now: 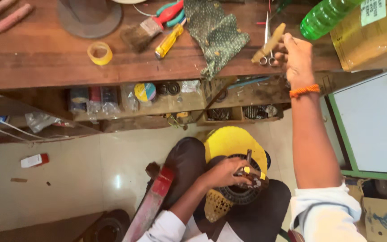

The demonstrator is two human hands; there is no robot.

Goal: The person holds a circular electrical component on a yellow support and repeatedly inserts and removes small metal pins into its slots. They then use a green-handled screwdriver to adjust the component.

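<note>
Seen from above, seated at a worn brown wooden workbench, grain scuffed and dusty. Right hand, orange thread band at the wrist, raised to the bench edge, fingers pinched round a flat, pale wooden stick lying at a slant beside thin steel scissors; whether the scissors are also gripped cannot be told. Left hand down on the lap, fingers curled over a round, dark, ribbed metal part with yellow and red wire ends at its rim, resting against a yellow plastic piece with a lattice-textured lower edge.

On the bench top: a crumpled green patterned cloth, a bristly paintbrush, a yellow-handled screwdriver, red-and-teal-handled pliers, a translucent yellow tape ring, a dark round disc, a ribbed green plastic bottle and a glossy yellow packet. Below, an open shelf crammed with tape rolls, small bags and coiled parts.

Floor of pale, glossy tiles, reflecting light, with a small red-and-white box lying on it. A white panel in a green frame to the right.
</note>
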